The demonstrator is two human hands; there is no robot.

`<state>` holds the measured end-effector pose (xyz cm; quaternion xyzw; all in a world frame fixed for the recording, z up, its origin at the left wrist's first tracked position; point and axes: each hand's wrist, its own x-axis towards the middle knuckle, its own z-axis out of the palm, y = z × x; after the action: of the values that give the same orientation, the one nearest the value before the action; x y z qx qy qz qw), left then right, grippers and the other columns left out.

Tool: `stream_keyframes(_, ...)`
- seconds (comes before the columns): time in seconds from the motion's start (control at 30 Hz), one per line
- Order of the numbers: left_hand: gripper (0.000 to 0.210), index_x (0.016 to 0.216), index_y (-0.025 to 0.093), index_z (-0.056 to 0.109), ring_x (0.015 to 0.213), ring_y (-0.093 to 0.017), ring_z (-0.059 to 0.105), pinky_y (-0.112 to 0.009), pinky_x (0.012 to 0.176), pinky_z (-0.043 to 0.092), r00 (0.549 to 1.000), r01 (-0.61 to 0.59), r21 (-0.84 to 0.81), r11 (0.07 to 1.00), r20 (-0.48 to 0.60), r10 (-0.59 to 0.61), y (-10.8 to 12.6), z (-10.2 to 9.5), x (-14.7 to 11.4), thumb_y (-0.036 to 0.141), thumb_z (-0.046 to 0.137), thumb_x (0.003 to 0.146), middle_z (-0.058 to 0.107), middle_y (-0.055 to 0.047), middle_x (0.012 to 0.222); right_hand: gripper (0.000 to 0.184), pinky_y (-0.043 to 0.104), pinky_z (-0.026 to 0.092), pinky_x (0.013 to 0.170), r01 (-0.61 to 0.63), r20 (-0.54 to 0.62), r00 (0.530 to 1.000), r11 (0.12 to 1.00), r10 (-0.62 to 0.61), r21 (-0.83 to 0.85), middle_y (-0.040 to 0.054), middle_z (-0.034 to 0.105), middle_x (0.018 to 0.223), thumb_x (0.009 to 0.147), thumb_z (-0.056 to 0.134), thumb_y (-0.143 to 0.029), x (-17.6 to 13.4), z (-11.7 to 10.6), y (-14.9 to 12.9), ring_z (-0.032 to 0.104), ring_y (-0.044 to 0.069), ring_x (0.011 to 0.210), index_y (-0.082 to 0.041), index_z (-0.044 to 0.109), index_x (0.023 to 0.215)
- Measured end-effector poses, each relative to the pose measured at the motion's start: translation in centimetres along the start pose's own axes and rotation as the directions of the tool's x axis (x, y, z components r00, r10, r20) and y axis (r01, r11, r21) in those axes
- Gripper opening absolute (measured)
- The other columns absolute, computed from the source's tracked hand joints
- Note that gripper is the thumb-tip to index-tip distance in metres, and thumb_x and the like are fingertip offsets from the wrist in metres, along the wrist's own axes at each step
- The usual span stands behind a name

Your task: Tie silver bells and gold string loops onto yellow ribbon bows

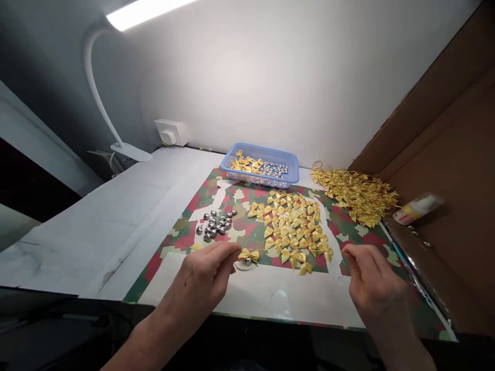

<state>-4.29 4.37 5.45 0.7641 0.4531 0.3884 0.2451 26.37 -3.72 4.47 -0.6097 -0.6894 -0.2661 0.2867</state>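
Note:
My left hand (211,268) is closed in a pinch at the left end of a yellow ribbon bow (250,254). A small silver bell (247,261) and a thin cord loop hang just below this bow. From the bow a thin gold cord (286,250) runs taut to the right, above the laid-out bows. Its far end meets the pinched fingertips of my right hand (373,273). Beneath the cord, many yellow bows (294,221) lie spread over the camouflage-patterned mat (185,226). Several loose silver bells (216,225) rest on the mat beyond my left hand.
A blue plastic basket (292,175) with bows and bells stands at the back. Right of it lies a pile of gold corded bows (359,193). A small bottle (415,209) leans near the brown cardboard wall (444,154). The white lamp (98,98) is at left.

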Motion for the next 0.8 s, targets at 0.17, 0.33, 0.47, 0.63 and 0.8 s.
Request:
stream_keyframes(0.17, 0.016, 0.092, 0.022, 0.073, 0.061, -0.014, 0.063, -0.022, 0.057, 0.051, 0.99, 0.121, -0.101, 0.988, -0.062, -0.128, 0.8, -2.5, -1.1, 0.03, 0.061, 0.099, 0.066, 0.001, 0.069, 0.022, 0.023, 0.048, 0.069, -0.082, -0.014, 0.996, 0.994, 0.083, 0.07, 0.0051, 0.067, 0.086, 0.11, 0.045, -0.026, -1.8, -1.2, 0.1, 0.066, 0.015, 0.076, -0.016, 0.06, 0.099)
stream_keyframes(0.33, 0.043, 0.075, 0.019, 0.069, 0.055, -0.009, 0.052, -0.017, 0.052, 0.043, 0.865, 0.499, -0.586, 0.638, 0.296, -0.405, 3.6, -4.0, -3.5, 0.058, 0.069, 0.093, 0.059, 0.002, 0.063, 0.022, 0.019, 0.05, 0.059, -0.273, 0.075, 0.962, 0.945, 0.264, 0.179, -0.0012, 0.071, 0.082, 0.107, 0.048, -0.033, -3.7, -3.8, -0.5, 0.068, 0.013, 0.065, -0.022, 0.063, 0.094)
stream_keyframes(0.47, 0.046, 0.067, 0.015, 0.068, 0.046, -0.005, 0.041, -0.016, 0.046, 0.032, 0.761, 0.64, -0.707, 0.301, 0.531, -0.372, 5.8, -4.1, -6.1, 0.055, 0.079, 0.086, 0.053, 0.002, 0.057, 0.019, 0.016, 0.054, 0.055, -0.343, 0.036, 0.938, 0.903, 0.346, 0.26, -0.0023, 0.075, 0.079, 0.101, 0.055, -0.035, -4.1, -6.3, -1.6, 0.071, 0.013, 0.06, -0.024, 0.068, 0.092)
stream_keyframes(0.63, 0.045, 0.063, 0.012, 0.065, 0.042, -0.004, 0.038, -0.018, 0.044, 0.023, 0.745, 0.626, -0.777, 0.074, 0.566, -0.353, 7.9, -4.5, -8.2, 0.047, 0.083, 0.085, 0.054, 0.001, 0.055, 0.015, 0.012, 0.057, 0.054, -0.291, 0.082, 0.956, 0.871, 0.281, 0.396, -0.0018, 0.079, 0.083, 0.1, 0.061, -0.036, -4.9, -7.0, -2.4, 0.075, 0.013, 0.061, -0.024, 0.07, 0.101)
stream_keyframes(0.8, 0.049, 0.06, 0.014, 0.058, 0.044, -0.006, 0.035, -0.021, 0.045, 0.022, 0.782, 0.583, -0.802, 0.13, 0.511, -0.356, 7.9, -5.3, -8.9, 0.05, 0.081, 0.084, 0.05, 0.002, 0.054, 0.012, 0.014, 0.059, 0.058, -0.261, 0.111, 0.965, 0.864, 0.237, 0.43, -0.0027, 0.079, 0.084, 0.1, 0.061, -0.036, -4.8, -6.8, -3.7, 0.074, 0.014, 0.06, -0.027, 0.07, 0.104)
